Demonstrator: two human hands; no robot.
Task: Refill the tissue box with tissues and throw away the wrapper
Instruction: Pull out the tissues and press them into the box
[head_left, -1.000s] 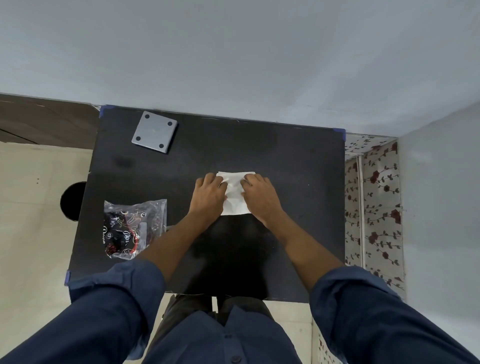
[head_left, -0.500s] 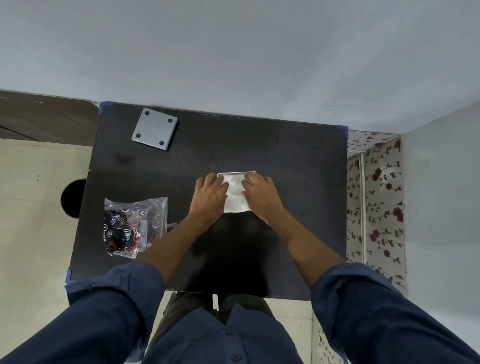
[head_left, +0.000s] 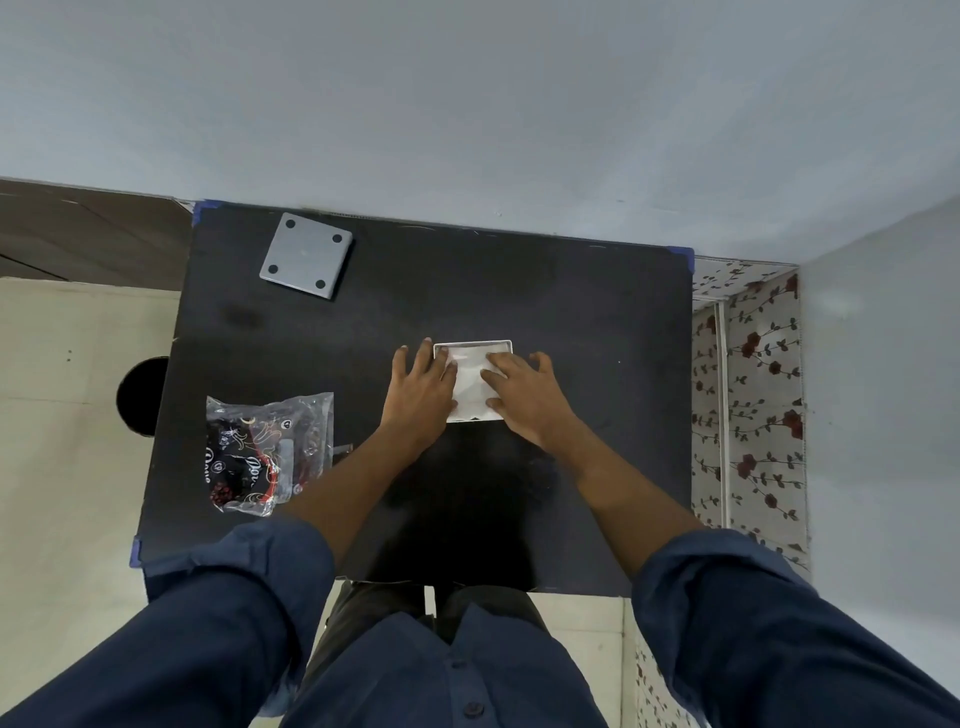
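Both my hands, left (head_left: 422, 395) and right (head_left: 524, 391), grip nothing, pressing flat white tissues (head_left: 471, 379) into the square white-rimmed tissue box (head_left: 472, 343). Refilling looks nearly done. That crinkled clear printed plastic wrapper (head_left: 267, 452) on the black tabletop (head_left: 597, 322) awaits discarding.

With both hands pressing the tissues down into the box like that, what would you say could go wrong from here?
1. The left hand and right hand press flat on the tissues; pushing unevenly may crumple the stack or leave it caught on the box rim.
2. The separate grey lid lies at the far left corner, so the box might be left uncovered.
3. The empty wrapper sits near the table's left edge and might slip off unnoticed.
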